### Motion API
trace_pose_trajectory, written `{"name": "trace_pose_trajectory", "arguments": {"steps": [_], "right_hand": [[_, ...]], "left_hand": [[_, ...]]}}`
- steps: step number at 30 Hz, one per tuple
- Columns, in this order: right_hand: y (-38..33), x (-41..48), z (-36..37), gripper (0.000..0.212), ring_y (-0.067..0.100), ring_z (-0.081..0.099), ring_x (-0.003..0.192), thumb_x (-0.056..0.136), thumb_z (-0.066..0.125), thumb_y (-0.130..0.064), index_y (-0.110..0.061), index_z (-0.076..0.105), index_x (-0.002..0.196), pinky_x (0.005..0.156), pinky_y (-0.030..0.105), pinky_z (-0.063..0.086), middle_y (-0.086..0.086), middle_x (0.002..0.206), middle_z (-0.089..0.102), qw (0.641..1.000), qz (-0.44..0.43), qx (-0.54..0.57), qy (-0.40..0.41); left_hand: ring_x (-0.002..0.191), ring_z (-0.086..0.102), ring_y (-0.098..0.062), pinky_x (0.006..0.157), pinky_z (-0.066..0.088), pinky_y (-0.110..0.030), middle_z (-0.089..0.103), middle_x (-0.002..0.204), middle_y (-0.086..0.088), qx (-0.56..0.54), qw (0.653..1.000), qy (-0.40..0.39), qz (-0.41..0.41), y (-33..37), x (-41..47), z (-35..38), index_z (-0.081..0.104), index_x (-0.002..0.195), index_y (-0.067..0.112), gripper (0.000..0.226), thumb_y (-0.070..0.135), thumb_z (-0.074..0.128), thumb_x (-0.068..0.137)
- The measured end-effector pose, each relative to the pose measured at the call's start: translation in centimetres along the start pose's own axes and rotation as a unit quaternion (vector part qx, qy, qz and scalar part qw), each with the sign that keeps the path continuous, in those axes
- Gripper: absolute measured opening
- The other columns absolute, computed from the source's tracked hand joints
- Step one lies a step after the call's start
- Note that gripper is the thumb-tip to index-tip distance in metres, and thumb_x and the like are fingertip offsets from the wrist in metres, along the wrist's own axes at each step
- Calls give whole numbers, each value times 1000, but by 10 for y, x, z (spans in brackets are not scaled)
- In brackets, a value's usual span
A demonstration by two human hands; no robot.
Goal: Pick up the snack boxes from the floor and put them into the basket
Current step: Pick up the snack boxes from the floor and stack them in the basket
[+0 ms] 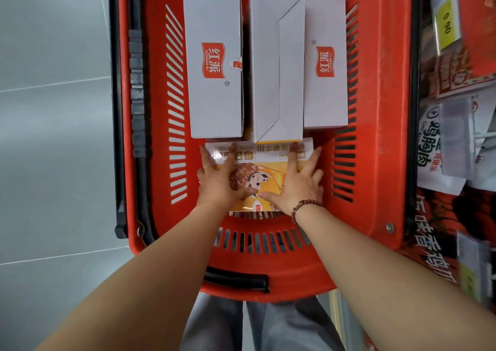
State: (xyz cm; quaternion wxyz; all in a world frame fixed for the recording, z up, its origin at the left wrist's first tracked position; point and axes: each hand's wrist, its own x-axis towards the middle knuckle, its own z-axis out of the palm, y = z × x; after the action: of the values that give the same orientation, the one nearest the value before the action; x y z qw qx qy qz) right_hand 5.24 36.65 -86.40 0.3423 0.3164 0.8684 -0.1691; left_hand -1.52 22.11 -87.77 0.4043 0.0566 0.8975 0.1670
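Note:
A red plastic basket (375, 162) stands on the floor right below me. Three white snack boxes lie side by side in its far half: a left box (214, 58) with a red logo, a middle box (276, 66) showing its folded flap, and a right box (326, 60) with a red logo. In the near half lies a yellow snack box (264, 168) with a food picture. My left hand (218, 177) and my right hand (298, 181) both rest flat on the yellow box with fingers spread over its top and sides.
Black handles (134, 95) lie folded along the basket's left rim, another black handle (236, 279) at its near edge. Grey floor tiles (53, 135) spread to the left. Shelves with snack packets (456, 149) and price tags crowd the right side.

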Motion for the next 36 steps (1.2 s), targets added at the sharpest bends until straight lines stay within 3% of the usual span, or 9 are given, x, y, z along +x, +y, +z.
{"name": "trace_pose_trajectory", "arguments": {"steps": [4, 6, 9, 15, 18, 22, 25, 30, 36], "right_hand": [[4, 9, 11, 120, 41, 20, 134, 59, 66, -75, -24, 5, 148, 98, 46, 39, 22, 152, -25, 1000, -26, -4, 17], [11, 6, 16, 122, 45, -8, 141, 59, 62, -79, -25, 0, 150, 113, 54, 15, 18, 153, -24, 997, -71, -10, 20], [19, 0, 20, 128, 48, -32, 133, 56, 54, -85, -28, -14, 148, 109, 55, -17, 13, 155, -23, 989, -136, -60, 10], [23, 5, 19, 128, 42, -38, 132, 60, 68, -71, -34, -20, 146, 110, 55, -10, 6, 154, -29, 989, -139, -46, -24], [34, 16, 24, 116, 34, -33, 137, 72, 71, -54, -38, -17, 146, 116, 57, 5, 1, 156, -23, 990, -120, 6, -73], [31, 7, 17, 105, 28, -18, 144, 76, 68, -52, -34, -6, 149, 117, 51, 9, -1, 158, -16, 990, -110, 17, -82], [29, -5, 7, 95, 25, -3, 147, 81, 65, -50, -31, 3, 150, 117, 45, 16, -1, 159, -9, 991, -115, 47, -52], [24, -39, -27, 71, 26, 25, 139, 86, 61, -41, -24, 27, 146, 113, 39, 27, 3, 153, 24, 990, -101, 93, -5], [17, -97, -80, 50, 25, 41, 127, 84, 64, -32, -22, 47, 130, 103, 41, 39, 3, 133, 47, 982, -53, 171, 63]], "left_hand": [[143, -18, -27, 114, 13, -58, -17, 157, 5, -5, 997, 13, 82, -13, 8, 9, 18, 145, 45, 89, 51, 71, 73], [144, -17, -27, 114, 10, -57, -12, 158, 3, -4, 995, 2, 98, -18, 8, 9, 19, 145, 43, 93, 54, 71, 69], [142, -22, -27, 114, 6, -59, -15, 158, 1, 2, 994, -20, 111, -24, 6, 9, 16, 145, 46, 105, 58, 76, 59], [141, -25, -25, 113, 8, -55, -19, 157, 3, 57, 993, -35, 102, -22, 4, 9, 11, 144, 50, 108, 49, 80, 62], [140, -27, -26, 114, 7, -52, -20, 156, 1, 100, 987, -39, 119, -23, 2, 15, 10, 145, 47, 101, 40, 78, 70], [143, -19, -25, 115, 8, -49, -12, 158, 3, 113, 985, -55, 116, -20, -2, 4, 8, 146, 46, 100, 35, 76, 74], [146, -3, -26, 116, 15, -47, 0, 159, 1, 109, 986, -41, 123, -8, -9, -11, 16, 145, 44, 94, 35, 76, 74], [134, 33, -24, 104, 40, -41, 35, 149, -2, 121, 977, -31, 172, 16, -33, -41, 29, 144, 35, 79, 42, 71, 77], [127, 40, -20, 99, 42, -37, 46, 139, 2, 133, 961, -12, 240, 41, -74, -103, 44, 136, 32, 62, 45, 67, 80]]}}
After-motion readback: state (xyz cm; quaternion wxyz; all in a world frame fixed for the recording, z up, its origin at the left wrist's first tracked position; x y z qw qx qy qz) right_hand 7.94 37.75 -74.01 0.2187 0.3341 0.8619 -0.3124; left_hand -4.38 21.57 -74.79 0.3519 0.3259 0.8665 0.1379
